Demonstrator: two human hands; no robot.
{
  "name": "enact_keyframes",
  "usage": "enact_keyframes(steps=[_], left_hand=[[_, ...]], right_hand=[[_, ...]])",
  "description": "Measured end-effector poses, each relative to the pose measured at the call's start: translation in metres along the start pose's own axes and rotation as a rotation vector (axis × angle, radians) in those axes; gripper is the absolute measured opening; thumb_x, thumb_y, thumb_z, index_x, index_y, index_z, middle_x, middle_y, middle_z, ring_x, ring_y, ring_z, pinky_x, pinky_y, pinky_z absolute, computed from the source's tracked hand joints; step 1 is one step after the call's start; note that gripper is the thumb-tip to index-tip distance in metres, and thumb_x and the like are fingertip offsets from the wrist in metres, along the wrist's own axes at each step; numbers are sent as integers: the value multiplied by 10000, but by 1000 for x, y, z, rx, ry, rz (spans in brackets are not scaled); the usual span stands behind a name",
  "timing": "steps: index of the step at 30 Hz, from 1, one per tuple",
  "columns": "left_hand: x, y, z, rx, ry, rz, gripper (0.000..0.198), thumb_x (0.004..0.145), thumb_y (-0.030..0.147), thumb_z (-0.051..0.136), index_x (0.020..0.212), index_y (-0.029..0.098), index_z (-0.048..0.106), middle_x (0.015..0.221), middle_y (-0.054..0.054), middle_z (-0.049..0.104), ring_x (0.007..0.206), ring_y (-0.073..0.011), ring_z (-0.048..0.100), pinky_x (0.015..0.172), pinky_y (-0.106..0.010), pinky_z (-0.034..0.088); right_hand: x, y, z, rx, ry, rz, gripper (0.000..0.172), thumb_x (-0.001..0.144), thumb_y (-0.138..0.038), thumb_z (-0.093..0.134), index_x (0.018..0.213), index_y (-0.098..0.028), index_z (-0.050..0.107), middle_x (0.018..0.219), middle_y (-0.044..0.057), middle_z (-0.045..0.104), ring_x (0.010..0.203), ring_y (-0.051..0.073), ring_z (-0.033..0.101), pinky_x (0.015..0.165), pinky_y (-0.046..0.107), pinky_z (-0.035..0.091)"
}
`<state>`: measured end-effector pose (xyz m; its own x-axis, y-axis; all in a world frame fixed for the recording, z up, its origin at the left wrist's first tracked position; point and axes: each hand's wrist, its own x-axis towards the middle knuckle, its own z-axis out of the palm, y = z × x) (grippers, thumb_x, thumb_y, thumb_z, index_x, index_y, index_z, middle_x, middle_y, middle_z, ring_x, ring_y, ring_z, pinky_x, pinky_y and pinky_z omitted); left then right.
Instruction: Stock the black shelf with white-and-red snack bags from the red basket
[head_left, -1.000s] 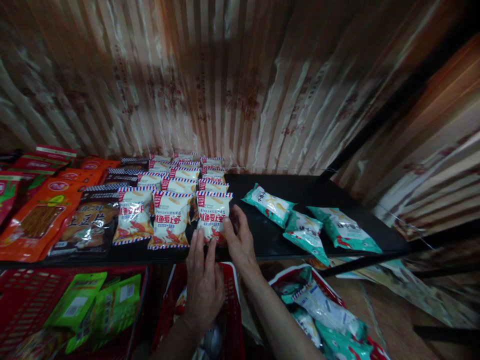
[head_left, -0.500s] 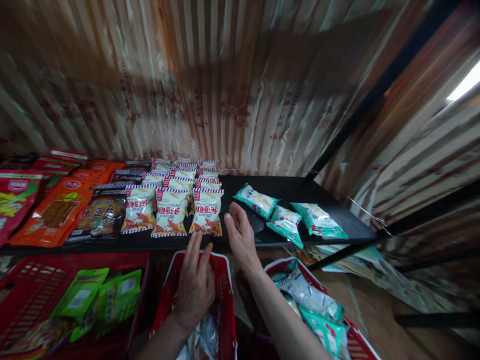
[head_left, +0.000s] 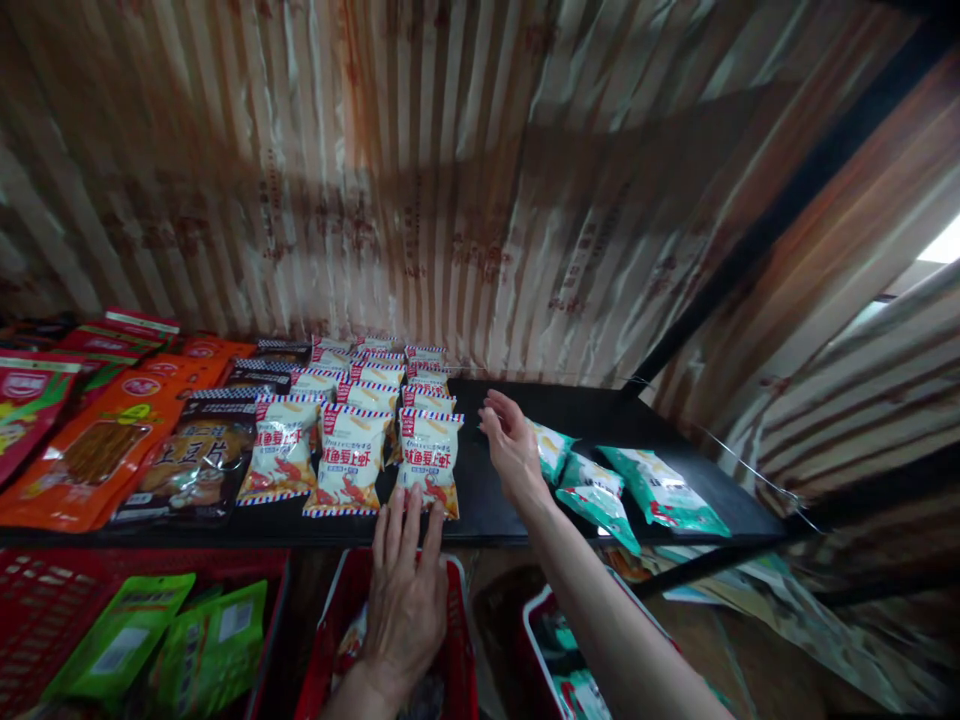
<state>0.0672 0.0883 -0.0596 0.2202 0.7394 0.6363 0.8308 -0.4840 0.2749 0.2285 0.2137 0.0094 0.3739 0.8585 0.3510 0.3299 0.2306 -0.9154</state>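
1. left hand (head_left: 409, 595): fingers spread, unclenched, at lower edge of white-and-red plastic snack bag (head_left: 430, 450), front of black shelf (head_left: 484, 505).
2. right hand (head_left: 514, 450): fingers bent before teal-and-white plastic bag (head_left: 552, 452); grip cannot be determined.

I am facing a long black shelf (head_left: 487, 500), and striped brown-and-beige sheeting (head_left: 450, 150), marked with reddish print, is rising behind it. A dark slanting post (head_left: 795, 200) is standing at the shelf's far right corner, and a thin wire (head_left: 739, 461) is running along the shelf's right end. Beyond that end, paler creased sheeting (head_left: 892, 370) is hanging, with a bright white patch (head_left: 943, 241) showing near its top. Below the shelf's right end, I am seeing brown floor (head_left: 765, 640) and loose flat sheets (head_left: 750, 573) in dim light.
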Motion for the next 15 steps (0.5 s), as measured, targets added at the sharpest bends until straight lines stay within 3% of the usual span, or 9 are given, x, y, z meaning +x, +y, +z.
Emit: enact_keyframes(steps=[4,7,15], left_hand=[[4,-6,13,43,-9,-8,637,830,77,464,1430,191,283,1523,-126,216,1402,-312,150,1072,-499,305],[5,-7,23,54,10,-14,642,830,113,479,1434,184,275,1524,-127,212,1398,-310,170,1074,-491,300],[5,-1,38,-8,100,-110,694,825,186,523,1454,216,231,1498,-106,295,1376,-302,247,1092,-491,264]], right_hand=[[66,6,27,-246,-99,-99,321,812,-308,496,1064,-190,655,1074,67,686,1000,209,623,932,379,455],[98,10,46,-457,-194,-99,300,815,-237,492,1049,-209,677,1061,51,700,990,207,638,919,353,460],[133,36,67,-548,-235,-26,173,739,-181,583,817,-229,730,890,53,737,868,238,668,834,367,484]])
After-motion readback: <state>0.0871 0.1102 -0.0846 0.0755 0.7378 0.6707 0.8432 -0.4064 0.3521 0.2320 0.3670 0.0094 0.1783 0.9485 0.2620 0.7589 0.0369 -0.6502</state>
